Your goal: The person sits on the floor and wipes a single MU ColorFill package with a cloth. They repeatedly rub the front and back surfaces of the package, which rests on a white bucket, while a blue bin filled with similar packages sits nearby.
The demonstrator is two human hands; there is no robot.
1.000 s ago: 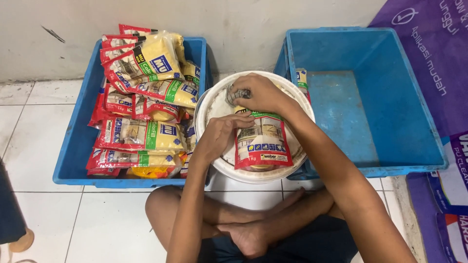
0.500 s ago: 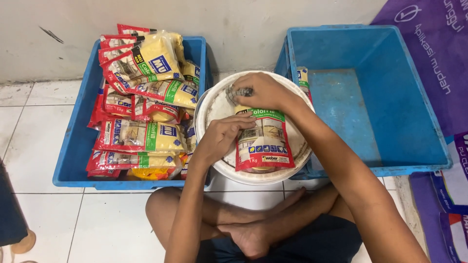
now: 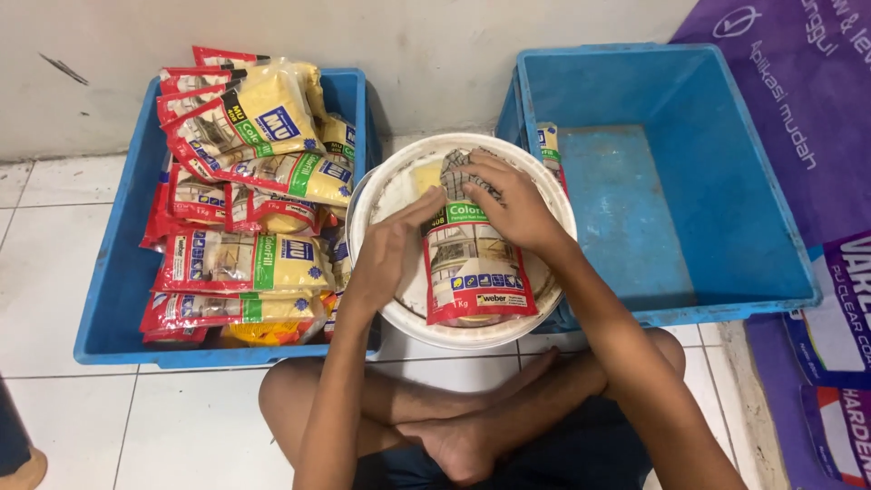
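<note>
We've got the right hand (image 3: 514, 201) pinching the red powder pouch's (image 3: 474, 269) top over the white bucket (image 3: 390, 195), left hand (image 3: 388, 251) spread flat alongside; we'd guess emptying it, so the next move needs a firm tip

Top of the red-and-yellow pouch (image 3: 474, 272) covered by the right hand (image 3: 513, 204), lower packets in the left blue crate (image 3: 109, 299) buried under others, purple banner (image 3: 807, 100) cut by the right edge, bucket (image 3: 390, 181) contents hidden.

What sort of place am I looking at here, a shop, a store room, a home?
Probably a building-supply store room or shop back area. A blue crate heaped with sealed packets, a second blue crate, printed product sacks, white floor tiles.
</note>
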